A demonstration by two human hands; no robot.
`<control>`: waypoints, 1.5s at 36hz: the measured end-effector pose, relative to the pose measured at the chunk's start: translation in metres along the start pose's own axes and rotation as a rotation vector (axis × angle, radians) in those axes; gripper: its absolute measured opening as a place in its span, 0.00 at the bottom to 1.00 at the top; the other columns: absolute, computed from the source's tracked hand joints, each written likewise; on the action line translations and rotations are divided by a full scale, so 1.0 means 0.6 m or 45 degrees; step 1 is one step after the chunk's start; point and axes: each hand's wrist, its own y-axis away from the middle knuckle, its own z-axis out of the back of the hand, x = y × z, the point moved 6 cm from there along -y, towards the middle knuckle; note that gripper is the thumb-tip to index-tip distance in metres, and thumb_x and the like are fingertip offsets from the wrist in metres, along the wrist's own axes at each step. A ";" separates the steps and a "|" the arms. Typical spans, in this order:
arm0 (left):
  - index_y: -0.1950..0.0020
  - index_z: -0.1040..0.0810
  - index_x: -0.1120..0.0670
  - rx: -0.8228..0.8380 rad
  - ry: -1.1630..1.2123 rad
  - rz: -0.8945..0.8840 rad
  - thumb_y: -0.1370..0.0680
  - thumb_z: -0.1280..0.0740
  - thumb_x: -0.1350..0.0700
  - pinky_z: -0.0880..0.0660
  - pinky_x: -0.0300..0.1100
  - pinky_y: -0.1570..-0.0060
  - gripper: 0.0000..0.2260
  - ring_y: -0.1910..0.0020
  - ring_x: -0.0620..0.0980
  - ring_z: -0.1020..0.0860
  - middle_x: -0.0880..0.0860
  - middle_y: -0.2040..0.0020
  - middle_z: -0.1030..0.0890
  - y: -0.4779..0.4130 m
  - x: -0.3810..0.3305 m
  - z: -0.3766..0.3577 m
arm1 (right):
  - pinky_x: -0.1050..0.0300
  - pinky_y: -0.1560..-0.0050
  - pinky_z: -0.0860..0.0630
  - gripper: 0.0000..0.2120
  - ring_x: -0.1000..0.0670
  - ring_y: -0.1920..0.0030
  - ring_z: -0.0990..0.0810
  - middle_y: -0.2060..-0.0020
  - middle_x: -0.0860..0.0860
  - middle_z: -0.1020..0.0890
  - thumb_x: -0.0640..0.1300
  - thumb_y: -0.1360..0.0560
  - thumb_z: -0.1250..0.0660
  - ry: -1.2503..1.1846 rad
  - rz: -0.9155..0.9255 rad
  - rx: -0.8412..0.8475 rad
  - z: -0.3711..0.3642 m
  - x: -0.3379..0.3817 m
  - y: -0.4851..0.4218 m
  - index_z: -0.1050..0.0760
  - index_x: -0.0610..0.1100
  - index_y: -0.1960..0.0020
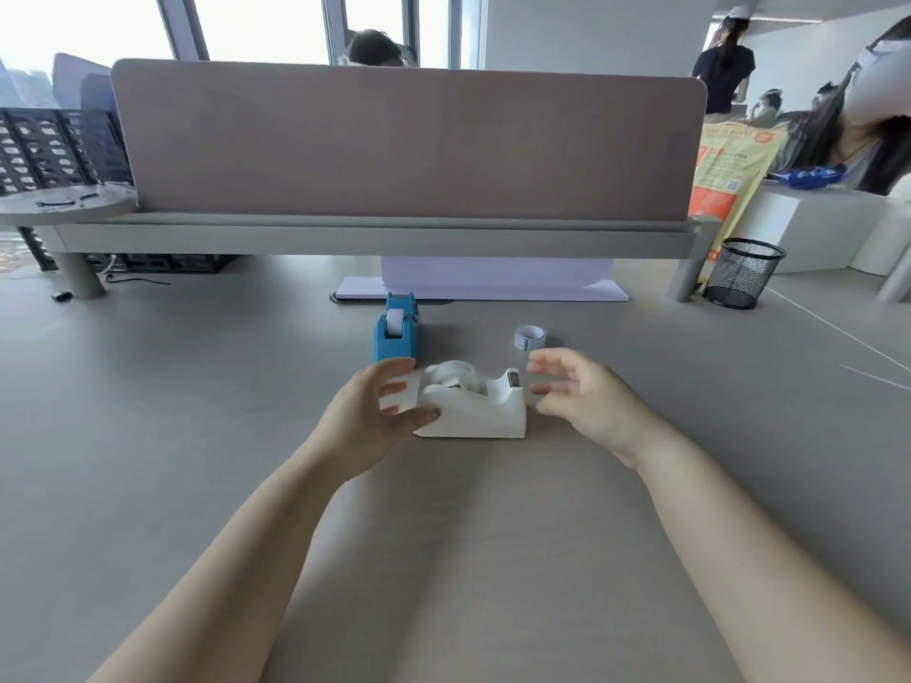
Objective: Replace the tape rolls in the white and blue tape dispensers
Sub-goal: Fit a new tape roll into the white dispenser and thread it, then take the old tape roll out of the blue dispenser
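Note:
A white tape dispenser stands on the grey desk in front of me, cutter end to the right, with a clear roll seated in its cradle. My left hand wraps around its left end, thumb on the near side and fingers over the back. My right hand hovers just right of the cutter, fingers spread, holding nothing. Behind the white one stands a blue tape dispenser with a white roll inside. A loose tape roll with blue print lies on the desk to the back right.
A pink divider panel on a raised shelf closes off the back of the desk. A white flat stand lies under the shelf. A black mesh pen cup stands at the right. People sit and stand beyond the desk.

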 end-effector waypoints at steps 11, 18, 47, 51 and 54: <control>0.41 0.24 0.48 -0.013 -0.130 -0.043 0.31 0.25 0.54 0.32 0.35 0.49 0.20 0.45 0.42 0.24 0.46 0.43 0.21 -0.001 -0.005 -0.016 | 0.57 0.41 0.25 0.23 0.52 0.45 0.21 0.46 0.52 0.20 0.42 0.32 0.25 0.210 0.054 0.043 -0.028 -0.002 -0.005 0.28 0.48 0.39; 0.39 0.25 0.51 -0.025 -0.169 -0.140 0.31 0.26 0.52 0.32 0.36 0.49 0.21 0.45 0.45 0.24 0.49 0.42 0.22 -0.032 -0.041 -0.042 | 0.57 0.42 0.25 0.21 0.52 0.47 0.21 0.49 0.52 0.19 0.42 0.32 0.26 0.236 0.094 -0.027 0.025 0.005 -0.019 0.26 0.49 0.42; 0.40 0.26 0.49 -0.441 -0.226 -0.188 0.29 0.28 0.50 0.27 0.42 0.48 0.19 0.46 0.48 0.25 0.47 0.42 0.26 -0.064 -0.092 -0.085 | 0.55 0.44 0.28 0.19 0.53 0.42 0.25 0.39 0.49 0.25 0.46 0.28 0.30 0.197 0.094 -0.512 0.190 -0.033 -0.048 0.27 0.50 0.39; 0.31 0.36 0.53 -0.812 -0.273 0.218 0.32 0.27 0.44 0.37 0.49 0.33 0.34 0.32 0.55 0.37 0.54 0.32 0.34 -0.057 -0.020 0.024 | 0.58 0.48 0.30 0.15 0.52 0.46 0.24 0.43 0.50 0.23 0.44 0.27 0.32 0.193 0.163 -0.496 0.137 0.019 -0.036 0.26 0.46 0.41; 0.29 0.41 0.55 -0.624 -0.221 0.466 0.36 0.26 0.39 0.34 0.51 0.35 0.43 0.31 0.57 0.35 0.56 0.30 0.34 -0.082 0.023 0.033 | 0.57 0.49 0.30 0.13 0.53 0.47 0.24 0.44 0.52 0.22 0.44 0.27 0.32 0.179 0.160 -0.454 0.091 0.036 -0.036 0.26 0.48 0.43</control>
